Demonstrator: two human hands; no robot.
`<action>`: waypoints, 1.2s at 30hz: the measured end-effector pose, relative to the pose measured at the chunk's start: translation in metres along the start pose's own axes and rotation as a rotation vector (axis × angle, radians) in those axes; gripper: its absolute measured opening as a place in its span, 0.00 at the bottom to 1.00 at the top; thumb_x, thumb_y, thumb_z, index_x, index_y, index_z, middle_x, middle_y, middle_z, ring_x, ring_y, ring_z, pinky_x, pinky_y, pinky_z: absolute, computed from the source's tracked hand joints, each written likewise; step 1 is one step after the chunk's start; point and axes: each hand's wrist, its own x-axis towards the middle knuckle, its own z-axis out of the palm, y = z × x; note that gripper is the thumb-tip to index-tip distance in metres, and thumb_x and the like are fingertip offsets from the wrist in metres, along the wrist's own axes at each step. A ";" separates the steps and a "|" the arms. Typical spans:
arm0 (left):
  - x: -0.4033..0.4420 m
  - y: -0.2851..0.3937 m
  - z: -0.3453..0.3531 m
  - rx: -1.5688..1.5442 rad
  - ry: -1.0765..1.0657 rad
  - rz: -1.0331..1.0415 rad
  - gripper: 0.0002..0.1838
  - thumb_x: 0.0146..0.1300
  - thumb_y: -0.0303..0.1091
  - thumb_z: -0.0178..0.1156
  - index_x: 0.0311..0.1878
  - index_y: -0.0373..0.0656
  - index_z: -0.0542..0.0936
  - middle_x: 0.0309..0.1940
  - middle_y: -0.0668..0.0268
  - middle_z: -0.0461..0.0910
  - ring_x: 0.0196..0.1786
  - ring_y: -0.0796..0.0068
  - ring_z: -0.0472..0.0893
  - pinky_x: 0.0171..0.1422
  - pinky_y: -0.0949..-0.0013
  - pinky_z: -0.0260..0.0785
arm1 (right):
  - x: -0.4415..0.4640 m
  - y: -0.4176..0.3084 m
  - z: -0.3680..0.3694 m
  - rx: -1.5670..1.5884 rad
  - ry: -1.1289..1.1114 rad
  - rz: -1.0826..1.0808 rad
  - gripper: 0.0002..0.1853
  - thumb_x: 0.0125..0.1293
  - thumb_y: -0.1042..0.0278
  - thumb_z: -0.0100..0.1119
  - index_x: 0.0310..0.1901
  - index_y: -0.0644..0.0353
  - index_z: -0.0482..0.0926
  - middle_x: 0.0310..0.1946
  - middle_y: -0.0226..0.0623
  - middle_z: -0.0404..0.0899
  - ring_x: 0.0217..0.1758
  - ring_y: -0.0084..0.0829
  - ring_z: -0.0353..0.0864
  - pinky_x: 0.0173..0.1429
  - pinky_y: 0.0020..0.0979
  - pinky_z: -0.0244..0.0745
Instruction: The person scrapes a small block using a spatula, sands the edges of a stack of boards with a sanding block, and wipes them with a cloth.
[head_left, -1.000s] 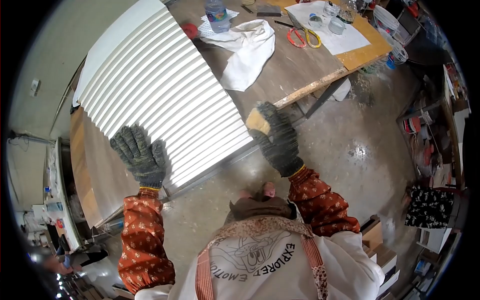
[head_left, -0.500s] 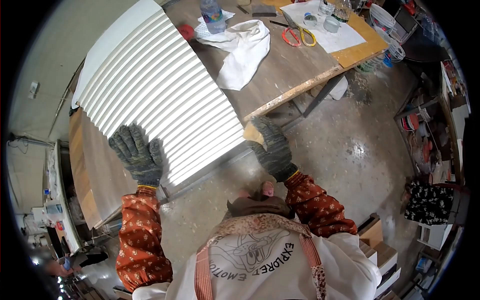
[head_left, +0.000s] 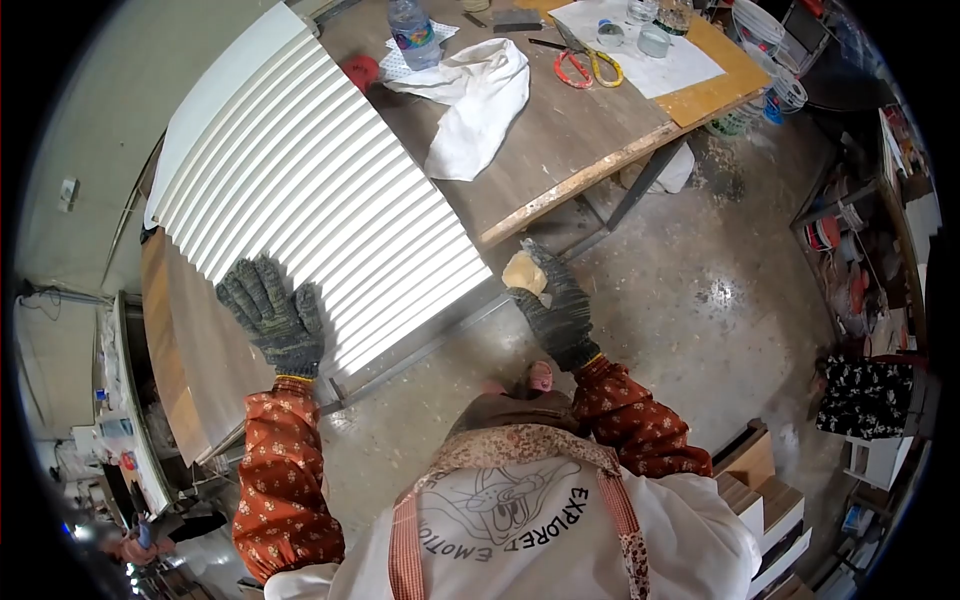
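A white ribbed panel (head_left: 330,190) lies on the wooden table, its ridges running across it. My left hand (head_left: 272,312), in a dark grey-green knitted glove, rests with fingers spread on the panel's near left edge. My gloved right hand (head_left: 560,310) is just off the panel's near right corner, over the floor. Its fingers are closed on a tan piece of sandpaper (head_left: 523,275), which looks folded or bunched; its far side is hidden by the glove. The sandpaper is apart from the panel.
On the wooden table (head_left: 560,150) lie a white cloth (head_left: 485,105) and scissors (head_left: 590,68) with red and yellow handles. A water bottle (head_left: 413,35) stands behind the cloth, and glass jars (head_left: 653,40) stand on white paper. Cardboard boxes (head_left: 765,490) are at my right.
My right hand has moved slightly right and toward me, away from the panel's corner, turning so more of the sandpaper shows. My left hand stays on the panel.
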 end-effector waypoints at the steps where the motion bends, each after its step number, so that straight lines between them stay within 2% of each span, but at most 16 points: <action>1: 0.000 -0.001 0.000 -0.001 -0.001 0.010 0.32 0.65 0.43 0.52 0.69 0.37 0.61 0.70 0.49 0.56 0.74 0.47 0.51 0.77 0.44 0.34 | 0.003 -0.001 0.000 0.032 0.002 0.014 0.30 0.54 0.64 0.68 0.61 0.54 0.72 0.56 0.43 0.75 0.55 0.39 0.77 0.56 0.35 0.74; 4: -0.001 -0.001 0.000 0.011 -0.010 0.031 0.32 0.66 0.43 0.52 0.69 0.36 0.61 0.70 0.49 0.56 0.74 0.46 0.51 0.77 0.44 0.34 | 0.002 -0.015 0.004 0.149 -0.053 0.096 0.30 0.54 0.64 0.68 0.61 0.54 0.72 0.56 0.42 0.75 0.56 0.40 0.76 0.58 0.36 0.73; 8: 0.001 0.000 -0.001 0.040 -0.020 0.017 0.31 0.66 0.42 0.50 0.68 0.35 0.61 0.70 0.48 0.56 0.74 0.45 0.51 0.77 0.43 0.35 | 0.002 -0.008 0.001 -0.077 -0.077 -0.011 0.30 0.55 0.64 0.67 0.61 0.55 0.71 0.57 0.42 0.75 0.57 0.41 0.75 0.60 0.36 0.71; 10: 0.002 -0.001 -0.007 0.010 -0.009 0.030 0.31 0.67 0.43 0.50 0.68 0.35 0.61 0.71 0.48 0.54 0.74 0.45 0.50 0.77 0.43 0.35 | 0.001 -0.006 -0.002 -0.053 -0.056 0.014 0.30 0.55 0.63 0.66 0.61 0.57 0.71 0.57 0.42 0.74 0.58 0.41 0.74 0.61 0.37 0.70; 12: 0.006 0.010 -0.018 0.134 -0.136 -0.039 0.31 0.68 0.44 0.49 0.69 0.35 0.61 0.72 0.48 0.51 0.75 0.46 0.49 0.77 0.45 0.33 | 0.001 -0.010 0.000 0.103 -0.046 0.070 0.29 0.57 0.61 0.64 0.61 0.58 0.71 0.59 0.41 0.73 0.61 0.41 0.72 0.65 0.38 0.66; 14: 0.002 0.006 -0.010 0.118 -0.102 -0.017 0.30 0.69 0.43 0.48 0.68 0.35 0.61 0.72 0.49 0.51 0.75 0.47 0.48 0.78 0.45 0.31 | -0.018 0.026 0.026 -0.099 0.115 -0.214 0.35 0.55 0.64 0.68 0.64 0.62 0.67 0.57 0.45 0.73 0.58 0.40 0.74 0.63 0.37 0.68; 15: 0.002 0.003 -0.008 0.064 -0.051 0.010 0.28 0.69 0.43 0.47 0.67 0.35 0.64 0.71 0.49 0.55 0.75 0.47 0.48 0.78 0.45 0.31 | -0.011 0.022 0.020 -0.193 -0.021 -0.315 0.32 0.59 0.61 0.63 0.64 0.58 0.67 0.61 0.45 0.69 0.63 0.42 0.68 0.67 0.39 0.62; 17: 0.004 0.008 -0.011 0.030 0.025 0.038 0.28 0.71 0.44 0.43 0.69 0.36 0.62 0.72 0.48 0.53 0.75 0.47 0.46 0.77 0.44 0.30 | -0.004 0.008 0.005 -0.219 -0.188 -0.196 0.31 0.62 0.59 0.58 0.66 0.54 0.64 0.65 0.45 0.64 0.68 0.46 0.61 0.71 0.41 0.56; 18: 0.004 0.003 -0.006 0.061 0.013 0.060 0.30 0.72 0.47 0.41 0.69 0.36 0.60 0.72 0.46 0.52 0.74 0.39 0.45 0.76 0.41 0.35 | -0.002 0.000 0.000 -0.120 -0.216 -0.002 0.33 0.62 0.59 0.58 0.68 0.53 0.61 0.65 0.46 0.63 0.68 0.47 0.60 0.71 0.41 0.56; 19: 0.000 -0.003 -0.001 0.108 -0.004 0.073 0.30 0.72 0.48 0.41 0.70 0.37 0.59 0.72 0.46 0.51 0.74 0.38 0.45 0.75 0.40 0.36 | 0.001 0.001 -0.003 -0.109 -0.209 -0.004 0.34 0.62 0.59 0.58 0.69 0.54 0.60 0.64 0.47 0.63 0.67 0.47 0.61 0.71 0.41 0.55; 20: 0.005 -0.002 -0.005 0.072 0.074 0.137 0.29 0.72 0.45 0.42 0.70 0.37 0.58 0.73 0.49 0.50 0.75 0.45 0.45 0.77 0.44 0.32 | 0.002 0.002 -0.003 -0.086 -0.217 0.000 0.35 0.62 0.60 0.58 0.70 0.54 0.58 0.64 0.47 0.63 0.67 0.48 0.61 0.71 0.41 0.55; 23: 0.010 0.012 -0.019 0.150 0.167 0.209 0.30 0.72 0.45 0.40 0.71 0.37 0.56 0.73 0.49 0.48 0.75 0.43 0.43 0.77 0.44 0.32 | 0.008 -0.021 -0.001 -0.068 -0.184 -0.126 0.34 0.63 0.58 0.59 0.69 0.54 0.60 0.62 0.48 0.65 0.65 0.48 0.63 0.70 0.42 0.56; 25: 0.012 0.027 -0.039 0.143 0.000 0.078 0.32 0.72 0.52 0.36 0.68 0.36 0.61 0.67 0.42 0.60 0.70 0.38 0.56 0.72 0.37 0.43 | 0.008 -0.021 0.005 -0.073 -0.187 -0.152 0.33 0.62 0.57 0.59 0.68 0.54 0.61 0.62 0.48 0.66 0.65 0.48 0.63 0.70 0.43 0.56; 28: 0.008 0.019 -0.038 0.187 -0.125 0.086 0.33 0.71 0.53 0.36 0.66 0.33 0.63 0.66 0.41 0.60 0.69 0.36 0.56 0.71 0.35 0.42 | 0.008 -0.017 0.006 -0.153 -0.206 -0.155 0.32 0.62 0.57 0.60 0.66 0.54 0.64 0.60 0.47 0.68 0.64 0.48 0.64 0.70 0.44 0.55; 35: 0.016 0.029 -0.059 0.242 -0.118 0.121 0.32 0.70 0.52 0.38 0.63 0.31 0.66 0.63 0.41 0.64 0.66 0.38 0.62 0.70 0.37 0.47 | -0.008 -0.061 -0.025 -0.206 -0.161 -0.140 0.32 0.60 0.63 0.62 0.66 0.54 0.64 0.61 0.46 0.68 0.63 0.46 0.65 0.70 0.43 0.54; 36: 0.017 0.029 -0.061 0.261 -0.164 0.115 0.32 0.70 0.52 0.38 0.63 0.31 0.66 0.63 0.41 0.65 0.66 0.38 0.62 0.70 0.38 0.47 | -0.005 -0.079 -0.032 -0.222 -0.288 0.013 0.32 0.60 0.63 0.62 0.66 0.55 0.64 0.60 0.47 0.67 0.63 0.46 0.65 0.70 0.42 0.55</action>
